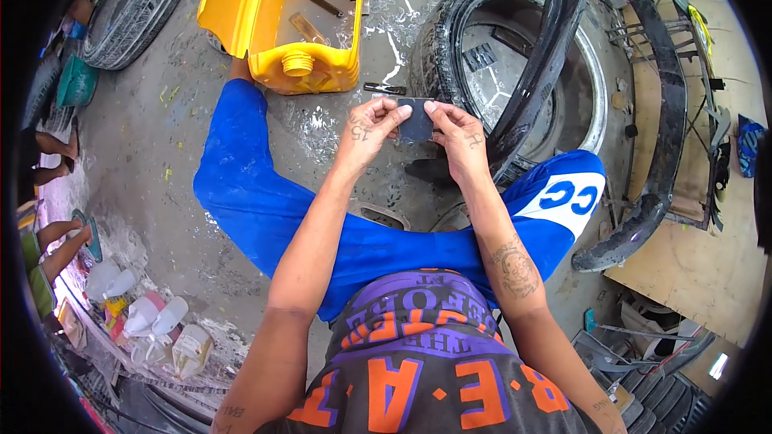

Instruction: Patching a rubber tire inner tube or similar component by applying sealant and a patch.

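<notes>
Between my two hands I hold up a small dark grey square that looks like a piece of sandpaper (pixel 416 124). My left hand (pixel 368 130) pinches its left edge between thumb and fingers. Its upper right corner is pinched by my right hand (pixel 460 133). Just beyond my left hand a thin black strip (pixel 384 88) lies on the wet floor. A cut-open yellow jerrycan (pixel 344 72) stands ahead to the left, with cloudy liquid and a few flat pieces inside. A long curved black car trim part (pixel 555 40) leans close to my right hand.
A tyre (pixel 438 52) lies ahead to the right, with a dark square piece (pixel 480 57) inside it. Another curved black part (pixel 671 96) rests against wooden board (pixel 651 249) at the right. Plastic bottles (pixel 153 317) stand at the lower left, near another person's feet (pixel 76 233).
</notes>
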The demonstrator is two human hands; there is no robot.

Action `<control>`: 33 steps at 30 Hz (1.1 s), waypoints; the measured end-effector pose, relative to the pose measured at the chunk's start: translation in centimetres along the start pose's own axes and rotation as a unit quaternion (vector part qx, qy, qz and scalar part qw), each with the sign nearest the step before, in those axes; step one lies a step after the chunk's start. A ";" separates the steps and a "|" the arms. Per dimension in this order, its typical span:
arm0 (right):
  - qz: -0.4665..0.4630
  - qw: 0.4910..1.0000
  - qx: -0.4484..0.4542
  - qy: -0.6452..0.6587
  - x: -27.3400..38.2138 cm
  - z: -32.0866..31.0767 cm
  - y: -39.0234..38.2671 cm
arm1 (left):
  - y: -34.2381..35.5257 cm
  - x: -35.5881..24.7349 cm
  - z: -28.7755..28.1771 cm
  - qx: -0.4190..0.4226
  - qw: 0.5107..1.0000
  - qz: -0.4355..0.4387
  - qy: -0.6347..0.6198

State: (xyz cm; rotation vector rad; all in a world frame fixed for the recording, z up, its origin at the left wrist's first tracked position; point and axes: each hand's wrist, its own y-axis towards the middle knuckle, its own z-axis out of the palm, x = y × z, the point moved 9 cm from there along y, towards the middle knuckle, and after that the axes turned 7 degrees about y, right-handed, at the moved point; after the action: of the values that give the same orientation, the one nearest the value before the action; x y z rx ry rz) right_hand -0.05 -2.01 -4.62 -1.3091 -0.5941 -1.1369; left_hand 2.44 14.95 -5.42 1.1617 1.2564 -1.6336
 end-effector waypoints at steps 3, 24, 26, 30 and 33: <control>0.002 0.999 -0.018 0.048 -0.7 -0.3 0.1 | -0.1 0.7 0.1 -0.019 0.999 -0.032 -0.023; 0.043 0.993 0.045 0.103 -1.8 1.3 -0.3 | 0.6 3.7 0.7 0.064 0.975 -0.068 -0.201; 0.010 0.999 0.013 0.034 -1.5 0.6 -0.3 | 0.3 3.0 1.1 0.047 0.967 -0.060 -0.242; -0.002 0.999 0.051 -0.013 -1.1 0.6 -0.4 | 0.3 3.8 1.2 0.056 0.969 -0.075 -0.230; 0.040 0.992 0.066 0.096 -1.5 1.0 -0.4 | 0.5 3.5 0.5 0.020 0.994 -0.033 -0.106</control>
State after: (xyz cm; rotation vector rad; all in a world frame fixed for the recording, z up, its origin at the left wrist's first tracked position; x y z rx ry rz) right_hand -0.78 -0.52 -5.55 -1.0882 -0.4624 -1.1224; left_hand 1.79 14.22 -8.83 0.9500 1.1412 -1.7865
